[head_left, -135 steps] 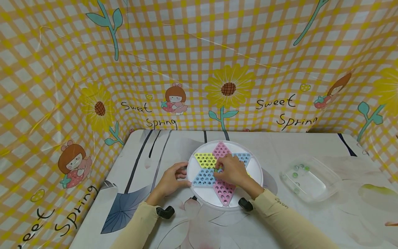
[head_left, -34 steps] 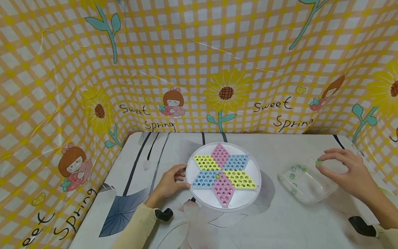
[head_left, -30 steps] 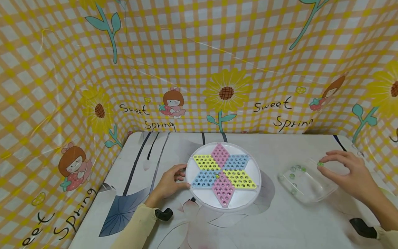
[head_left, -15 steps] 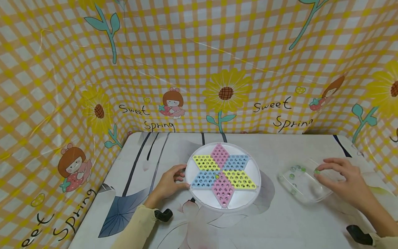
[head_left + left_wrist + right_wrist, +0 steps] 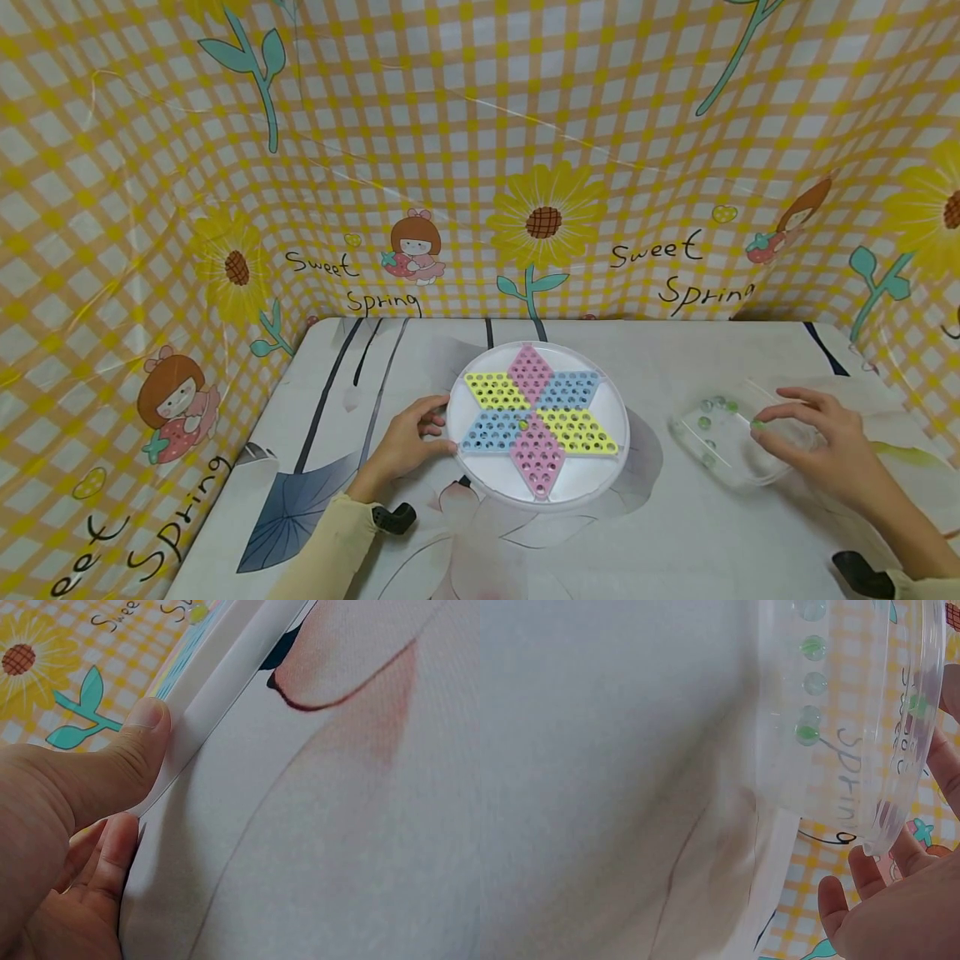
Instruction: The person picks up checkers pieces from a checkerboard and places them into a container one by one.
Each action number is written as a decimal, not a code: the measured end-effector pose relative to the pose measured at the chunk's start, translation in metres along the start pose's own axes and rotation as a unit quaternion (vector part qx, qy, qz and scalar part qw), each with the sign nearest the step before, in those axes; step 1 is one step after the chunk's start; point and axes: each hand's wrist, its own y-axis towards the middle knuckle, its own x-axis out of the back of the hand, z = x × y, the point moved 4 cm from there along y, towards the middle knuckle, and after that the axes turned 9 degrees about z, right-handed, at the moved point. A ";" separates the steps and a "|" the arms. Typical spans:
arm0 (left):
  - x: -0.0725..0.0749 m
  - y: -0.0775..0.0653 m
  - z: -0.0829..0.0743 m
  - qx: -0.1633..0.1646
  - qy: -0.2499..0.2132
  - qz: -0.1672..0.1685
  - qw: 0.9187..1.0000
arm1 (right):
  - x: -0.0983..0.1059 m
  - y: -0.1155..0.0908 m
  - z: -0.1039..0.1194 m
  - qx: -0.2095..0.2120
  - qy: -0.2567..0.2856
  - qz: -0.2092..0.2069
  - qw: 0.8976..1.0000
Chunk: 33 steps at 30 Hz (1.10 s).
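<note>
A round white Chinese checkers board (image 5: 611,475) with a pink, yellow and blue star lies mid-table. One yellow-green marble (image 5: 523,426) sits near its centre. At the board's left rim rests my left hand (image 5: 408,440), thumb and index finger spread apart against the side; the left wrist view shows the thumb (image 5: 142,739) on the white wall. My right hand (image 5: 828,437) pinches a green marble (image 5: 757,425) between thumb and index finger, above the right side of a clear plastic container (image 5: 738,483). Its other fingers (image 5: 866,874) are apart.
Several clear and green marbles (image 5: 705,422) lie in the left part of the container. White floral cloth (image 5: 645,550) covers the table, and a yellow checked curtain (image 5: 465,150) hangs behind and at the sides.
Earliest, my right hand was over the board's centre; it then went right to the container. In the last second it has shifted left and down with the green marble. My left hand has stayed.
</note>
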 end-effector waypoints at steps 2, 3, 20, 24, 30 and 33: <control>0.000 0.000 0.000 0.000 0.001 0.000 1.000 | -0.001 0.000 0.000 0.001 0.001 0.004 1.000; 0.000 0.000 0.000 0.001 0.002 0.000 1.000 | -0.001 0.000 -0.001 0.002 0.001 0.007 1.000; -0.001 -0.001 0.000 0.005 0.002 -0.002 1.000 | -0.004 0.002 0.000 0.007 -0.007 0.019 1.000; -0.001 -0.001 0.000 0.004 0.001 -0.002 1.000 | -0.001 0.003 0.004 0.010 -0.012 0.016 1.000; -0.001 -0.001 -0.001 0.005 0.001 -0.001 1.000 | 0.004 0.007 0.012 0.028 -0.013 0.011 0.999; -0.001 -0.002 -0.002 0.005 0.001 0.000 1.000 | 0.005 0.011 0.016 0.042 -0.012 0.007 0.999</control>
